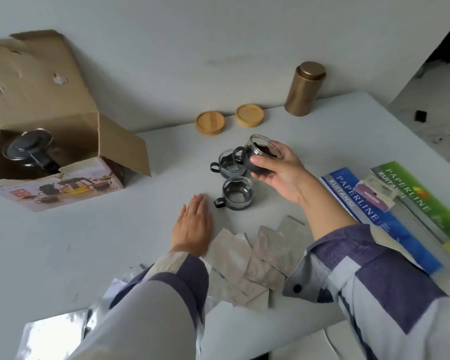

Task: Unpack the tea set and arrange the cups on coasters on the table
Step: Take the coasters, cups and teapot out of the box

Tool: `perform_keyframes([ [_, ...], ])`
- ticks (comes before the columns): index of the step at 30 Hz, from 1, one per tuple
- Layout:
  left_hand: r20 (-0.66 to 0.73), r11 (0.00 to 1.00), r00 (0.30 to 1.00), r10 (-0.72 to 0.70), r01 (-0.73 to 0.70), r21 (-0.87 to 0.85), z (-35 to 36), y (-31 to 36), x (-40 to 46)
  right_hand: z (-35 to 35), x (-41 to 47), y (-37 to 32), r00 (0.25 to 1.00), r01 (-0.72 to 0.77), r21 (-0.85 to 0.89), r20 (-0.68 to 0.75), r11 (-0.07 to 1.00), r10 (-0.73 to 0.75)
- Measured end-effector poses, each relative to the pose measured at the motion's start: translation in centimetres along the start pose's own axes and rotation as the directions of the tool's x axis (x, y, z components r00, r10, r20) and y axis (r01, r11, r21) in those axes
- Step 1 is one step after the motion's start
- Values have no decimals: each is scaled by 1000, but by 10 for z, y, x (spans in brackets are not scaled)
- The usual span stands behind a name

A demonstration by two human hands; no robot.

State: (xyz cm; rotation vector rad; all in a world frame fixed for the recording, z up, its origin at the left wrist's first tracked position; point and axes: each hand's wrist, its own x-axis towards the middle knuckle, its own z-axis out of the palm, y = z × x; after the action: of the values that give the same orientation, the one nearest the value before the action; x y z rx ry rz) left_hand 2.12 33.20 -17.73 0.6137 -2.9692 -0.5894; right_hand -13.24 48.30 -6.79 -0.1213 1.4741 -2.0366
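Note:
My right hand [283, 175] grips a glass cup with a black holder [259, 154], tilted and lifted above the white table [89, 242]. Two more glass cups stand on the table: one [227, 165] just left of the held cup, one [237, 193] nearer me. My left hand [192, 224] rests flat on the table, fingers straight, left of the nearer cup. Two round wooden coasters [210, 123] [249, 115] lie at the table's far edge. An open cardboard box [50, 162] at the left holds a glass teapot [27, 152].
A bronze metal canister [305, 89] stands at the far right edge. Blue and green receipt books [390, 214] lie at the right. Several grey cardboard pieces [257, 255] and silver foil wrapping [52, 331] lie near me.

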Motion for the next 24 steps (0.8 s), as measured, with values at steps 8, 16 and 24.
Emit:
perform_keyframes([
  [8,-10,998,999,-47,47,42,23,18,6,-77,-8,16,989,44,-271,-121,962,-79],
  [16,-83,996,996,-39,45,74,26,20,3,-103,-6,34,973,15,-561,-183,828,-142],
  [24,-109,997,994,-21,29,69,27,19,3,-106,0,61,932,-62,-704,-294,708,-211],
])
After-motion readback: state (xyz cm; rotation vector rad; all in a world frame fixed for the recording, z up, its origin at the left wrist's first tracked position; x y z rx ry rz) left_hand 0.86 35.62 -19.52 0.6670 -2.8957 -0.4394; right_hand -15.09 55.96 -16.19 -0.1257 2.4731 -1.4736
